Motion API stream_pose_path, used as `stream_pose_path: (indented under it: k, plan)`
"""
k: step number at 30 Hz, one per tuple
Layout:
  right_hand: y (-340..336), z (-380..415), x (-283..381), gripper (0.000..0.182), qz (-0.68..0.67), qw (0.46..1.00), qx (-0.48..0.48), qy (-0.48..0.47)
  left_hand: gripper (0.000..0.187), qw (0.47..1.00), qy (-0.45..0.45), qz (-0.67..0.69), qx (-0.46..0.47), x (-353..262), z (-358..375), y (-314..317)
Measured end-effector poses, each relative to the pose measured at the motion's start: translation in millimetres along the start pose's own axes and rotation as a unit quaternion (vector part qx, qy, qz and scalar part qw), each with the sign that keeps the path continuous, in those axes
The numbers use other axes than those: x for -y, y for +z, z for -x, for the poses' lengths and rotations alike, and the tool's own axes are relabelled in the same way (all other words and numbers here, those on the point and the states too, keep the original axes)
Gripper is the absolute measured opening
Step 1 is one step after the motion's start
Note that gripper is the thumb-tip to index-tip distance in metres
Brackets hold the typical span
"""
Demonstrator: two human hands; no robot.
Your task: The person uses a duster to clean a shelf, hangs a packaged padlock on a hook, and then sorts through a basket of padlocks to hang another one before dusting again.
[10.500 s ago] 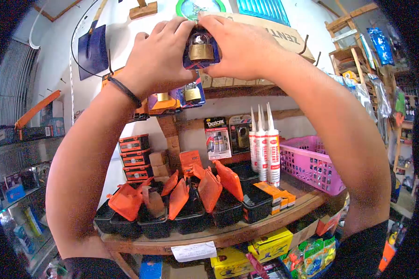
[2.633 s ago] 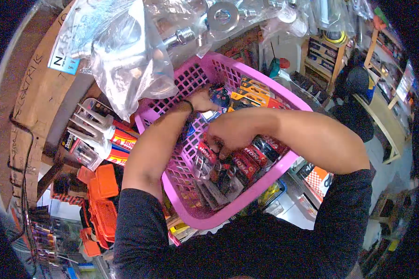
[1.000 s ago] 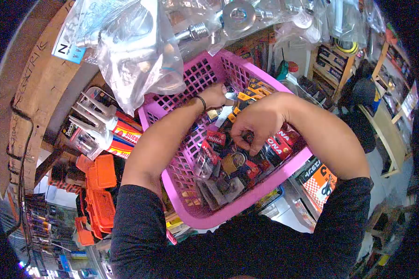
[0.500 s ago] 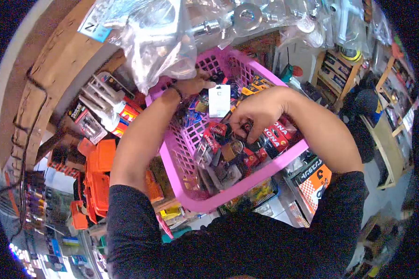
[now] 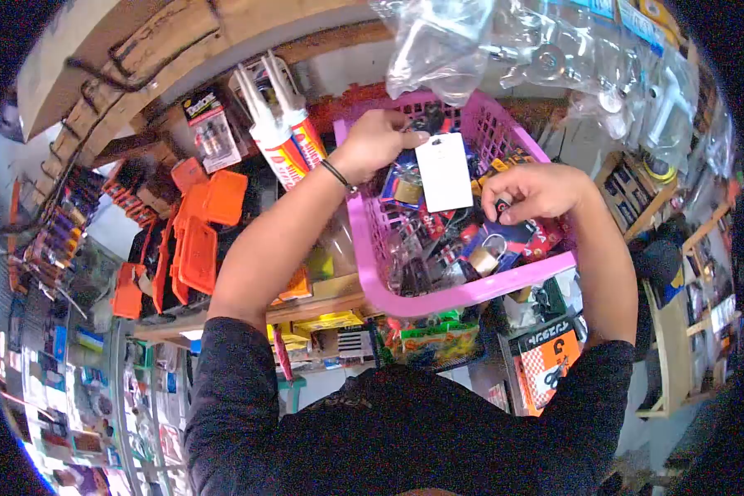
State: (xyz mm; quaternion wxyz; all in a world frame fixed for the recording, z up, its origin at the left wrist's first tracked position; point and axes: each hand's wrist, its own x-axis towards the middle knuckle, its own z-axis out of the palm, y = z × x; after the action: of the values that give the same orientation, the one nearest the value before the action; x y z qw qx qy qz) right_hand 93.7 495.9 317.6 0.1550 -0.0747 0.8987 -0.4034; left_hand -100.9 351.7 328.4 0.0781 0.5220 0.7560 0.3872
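My left hand (image 5: 378, 145) is at the far left side of a pink plastic basket (image 5: 471, 302), thumb and fingers closed on the top corner of a white hang card (image 5: 446, 175). What is on the card's other side is hidden. Over the basket's right part, my right hand (image 5: 541, 195) pinches the dark top of a packaged padlock (image 5: 484, 258) on a blue card; its brass body and shackle face me. Below and around lie red and black carded packs (image 5: 544, 240), another brass padlock pack (image 5: 406, 192) and yellow-black packs (image 5: 514, 159).
White sealant tubes (image 5: 283, 145) stand left of the basket, near orange plastic boxes (image 5: 197, 240). Clear bags of metal fittings (image 5: 546, 58) hang above. An orange checkered box (image 5: 547, 364) sits below right. A wooden frame (image 5: 678, 347) stands at the far right.
The view has shifted, so the basket appears farther right and higher. My right hand has come up from among the red packs with the padlock pack. My left hand keeps the white card.
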Motion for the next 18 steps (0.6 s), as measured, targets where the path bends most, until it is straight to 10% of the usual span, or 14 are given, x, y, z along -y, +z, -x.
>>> stream_pose_path:
  k: [6, 18]
  plan:
    - [14.2, 2.4, 12.2, 0.019, 0.258, 0.952, -0.131, 0.100, 0.020, 0.971, 0.014, 0.220, 0.088, 12.6, 5.2, 11.4]
    - [48.4, -2.1, 38.9, 0.028, 0.081, 0.945, -0.300, 0.104, 0.020, 0.966, 0.021, 0.224, 0.125, 6.4, 28.3, 18.5]
